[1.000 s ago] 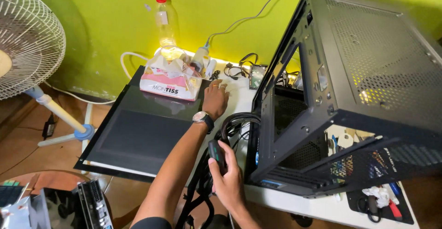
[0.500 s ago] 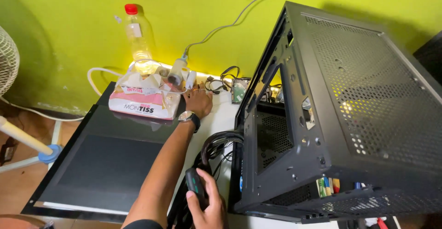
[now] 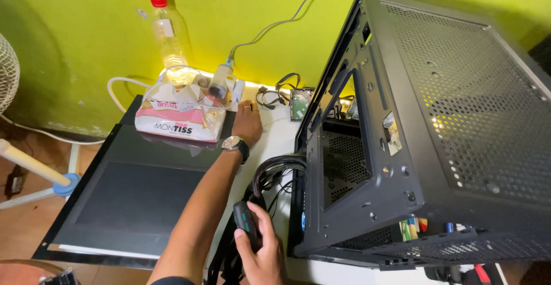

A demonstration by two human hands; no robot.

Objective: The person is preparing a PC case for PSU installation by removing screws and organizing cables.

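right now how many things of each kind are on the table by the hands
black computer case: 1
dark glass side panel: 1
tissue pack: 1
clear bottle with red cap: 1
black handheld tool in the right hand: 1
bundle of black cables: 1
left hand flat on the table, holding nothing
total: 6

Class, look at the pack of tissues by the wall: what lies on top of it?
On the tissue pack lie loose tissues and a small grey cylinder on a cable. A plastic bottle stands behind; its base is hidden.
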